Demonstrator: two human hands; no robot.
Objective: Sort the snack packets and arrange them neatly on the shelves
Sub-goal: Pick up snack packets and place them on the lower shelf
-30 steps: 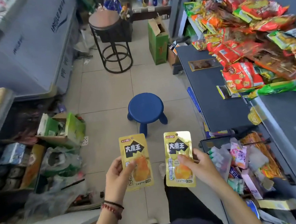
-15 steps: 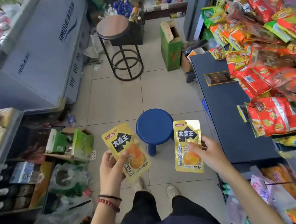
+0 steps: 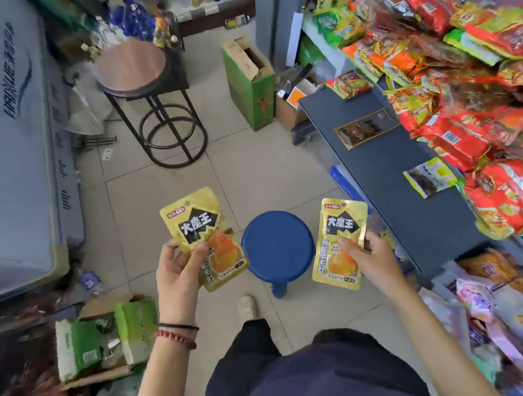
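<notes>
Tiled shop floor [image 3: 251,173] is showing beneath a blue stool [image 3: 277,247]. Each of the hands is pinching a gold snack packet: left hand [image 3: 178,276] gripping the tilted left packet [image 3: 204,235], right hand [image 3: 370,259] holding the right packet [image 3: 341,241] upright, beside the dark shelf [image 3: 390,191] carrying piled snacks [image 3: 466,82].
</notes>
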